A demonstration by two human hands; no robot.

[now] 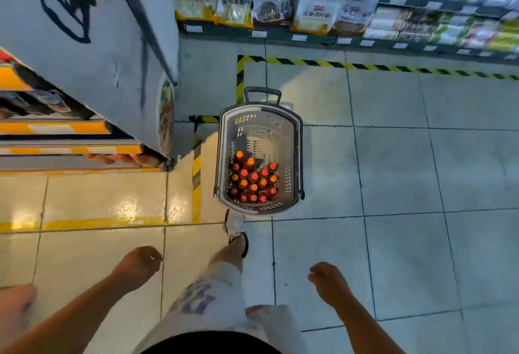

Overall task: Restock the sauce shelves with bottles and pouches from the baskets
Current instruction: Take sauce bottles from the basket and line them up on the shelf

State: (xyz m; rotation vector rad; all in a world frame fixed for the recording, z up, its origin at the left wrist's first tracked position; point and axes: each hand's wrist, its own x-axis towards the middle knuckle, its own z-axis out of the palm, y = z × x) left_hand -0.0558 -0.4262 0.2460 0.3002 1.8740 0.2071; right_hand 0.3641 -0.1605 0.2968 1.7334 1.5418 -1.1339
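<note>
A grey basket of bottles stands on the floor at frame centre, a shoe just below it. A white panel fills the upper left; blurred shelves cross the top. Left hand and right hand hang loosely curled, holding nothing. Bare tiles lie to the right.

Hidden, cropped and blurred parts

Both forearms run off the bottom edge; curled fingers hide the palms of the left hand and right hand. Far beyond the fingers, bottle labels are too small to read, and the shelf packs blur.
</note>
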